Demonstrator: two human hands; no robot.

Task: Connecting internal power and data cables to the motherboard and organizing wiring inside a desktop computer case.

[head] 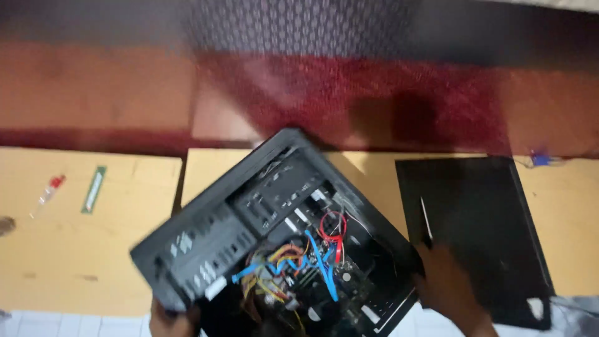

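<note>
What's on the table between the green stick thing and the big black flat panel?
In the head view, the open black computer case with coloured cables lies between the green memory stick and the black side panel. Bare yellow tabletop separates stick from case.

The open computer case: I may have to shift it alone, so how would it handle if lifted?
The open computer case is probably heavy and stiff, being a metal frame full of parts. Loose coloured cables could snag. Both the left hand and right hand grip it.

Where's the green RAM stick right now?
In the head view the green RAM stick lies on the left wooden table, just right of a small red-capped tube and well left of the open computer case.
</note>
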